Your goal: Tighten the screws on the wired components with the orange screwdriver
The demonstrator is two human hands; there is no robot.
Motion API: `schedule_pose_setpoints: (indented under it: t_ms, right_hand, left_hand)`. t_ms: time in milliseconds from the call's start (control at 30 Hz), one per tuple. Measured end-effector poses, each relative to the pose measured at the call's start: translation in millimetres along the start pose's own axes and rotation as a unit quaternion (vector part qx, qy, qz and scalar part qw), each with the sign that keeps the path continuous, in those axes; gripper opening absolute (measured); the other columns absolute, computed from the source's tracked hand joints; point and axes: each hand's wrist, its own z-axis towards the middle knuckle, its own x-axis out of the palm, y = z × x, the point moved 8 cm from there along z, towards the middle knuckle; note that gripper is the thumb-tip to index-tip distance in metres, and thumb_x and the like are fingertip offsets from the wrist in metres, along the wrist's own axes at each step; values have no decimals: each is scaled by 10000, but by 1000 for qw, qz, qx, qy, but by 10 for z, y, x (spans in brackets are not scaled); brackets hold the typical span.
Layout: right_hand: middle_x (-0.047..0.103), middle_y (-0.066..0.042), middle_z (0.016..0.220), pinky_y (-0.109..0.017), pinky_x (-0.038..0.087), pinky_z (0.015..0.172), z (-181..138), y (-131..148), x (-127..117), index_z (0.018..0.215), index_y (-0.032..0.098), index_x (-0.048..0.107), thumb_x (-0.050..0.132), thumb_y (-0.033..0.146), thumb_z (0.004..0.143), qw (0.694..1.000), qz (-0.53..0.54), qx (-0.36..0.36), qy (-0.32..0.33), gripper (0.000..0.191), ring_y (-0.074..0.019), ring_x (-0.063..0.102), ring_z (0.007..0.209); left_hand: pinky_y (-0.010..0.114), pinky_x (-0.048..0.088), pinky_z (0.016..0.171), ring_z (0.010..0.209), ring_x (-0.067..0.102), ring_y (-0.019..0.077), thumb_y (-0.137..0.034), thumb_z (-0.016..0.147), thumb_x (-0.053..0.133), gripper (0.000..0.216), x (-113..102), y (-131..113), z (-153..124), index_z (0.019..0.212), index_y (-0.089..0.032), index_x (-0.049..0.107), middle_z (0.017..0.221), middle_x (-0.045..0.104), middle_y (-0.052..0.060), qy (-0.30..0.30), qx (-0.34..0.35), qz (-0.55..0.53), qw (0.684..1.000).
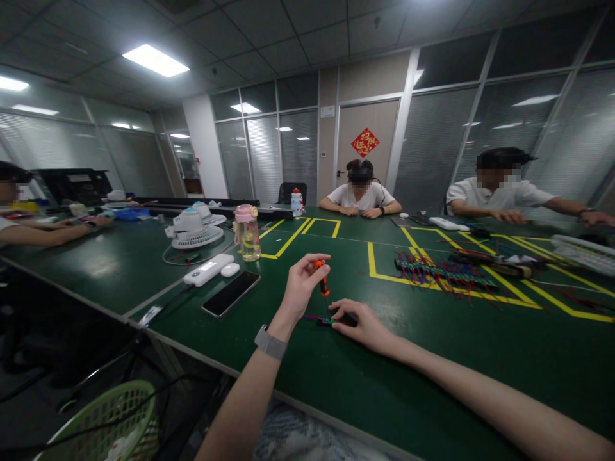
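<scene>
My left hand point(305, 282), with a grey watch band on its wrist, is closed around the orange and black handle of a screwdriver point(325, 286). The screwdriver stands nearly upright, its thin shaft pointing down at a small green circuit board point(327, 321) on the table. Whether the tip touches the board is too small to tell. From the right, my right hand point(358, 326) pinches the board's edge between thumb and fingers. Part of the board is hidden behind those fingers, and thin wires run out from its left end.
Left of my hands lie a phone point(231, 294), a white power box point(209, 269), a pink-lidded bottle point(247, 234) and a fan point(196, 234). Many wired boards point(442, 272) lie inside yellow tape at the right. Several people sit around the green table point(384, 378). A green basket point(110, 416) stands below.
</scene>
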Motion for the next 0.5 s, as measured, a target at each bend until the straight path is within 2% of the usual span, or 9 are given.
schedule_pose_setpoints:
  t_ms: [67, 167, 233, 300, 367, 433, 500]
  right_hand:
    - [657, -79, 1057, -359, 463, 870, -2, -2, -4, 750, 182, 644, 642, 231, 747, 1000, -2, 0, -2, 49, -211, 612, 976]
    - [658, -77, 1055, -353, 468, 860, -7, -5, -8, 743, 183, 641, 643, 230, 744, 1000, 0, -3, -7, 47, -208, 616, 963]
    - [658, -77, 1053, -349, 471, 852, -11, -3, -10, 745, 182, 642, 642, 226, 743, 1000, 1, -4, -8, 44, -205, 618, 952]
    - [658, -80, 1054, -348, 471, 852, -12, -1, -7, 751, 178, 644, 641, 219, 742, 1000, 1, -3, -7, 41, -202, 619, 946]
    - [656, -84, 1058, -347, 471, 855, -8, 4, 0, 755, 174, 646, 639, 210, 743, 1000, 4, -1, -3, 39, -200, 618, 947]
    - [655, -88, 1057, -344, 471, 857, -3, 11, 4, 754, 168, 644, 637, 200, 743, 1000, 7, -2, -1, 34, -200, 616, 953]
    - [655, -91, 1054, -341, 472, 855, 2, 15, 4, 749, 164, 641, 638, 191, 741, 1000, 10, -2, -3, 28, -199, 615, 951]
  left_hand:
    - [232, 461, 789, 922, 574, 143, -259, 777, 647, 232, 10, -19, 0, 996, -192, 686, 1029, 624, 52, 5, 7, 1, 1000]
    - [318, 475, 854, 1046, 565, 208, -299, 849, 544, 300, 97, 1, -8, 1116, -202, 641, 1200, 578, 89, 44, -23, -73, 996]
    - [339, 492, 821, 979, 597, 208, -299, 836, 562, 331, 103, 21, -10, 1147, -200, 620, 1146, 607, 96, 46, -34, -88, 994]
    - [294, 493, 769, 869, 608, 167, -278, 787, 631, 321, 47, 25, -4, 1095, -190, 644, 1004, 643, 71, 22, -21, -50, 998]
    - [248, 475, 754, 838, 590, 136, -255, 750, 673, 275, -4, 5, 2, 1015, -182, 678, 951, 636, 47, 1, 6, -3, 1000]
    - [242, 457, 815, 942, 576, 149, -257, 774, 646, 235, -4, -14, 5, 991, -181, 692, 1049, 620, 55, 3, 22, 5, 1000]
    - [287, 447, 881, 1056, 556, 189, -278, 824, 580, 263, 43, -6, 4, 1054, -192, 675, 1183, 586, 74, 26, 8, -37, 999]
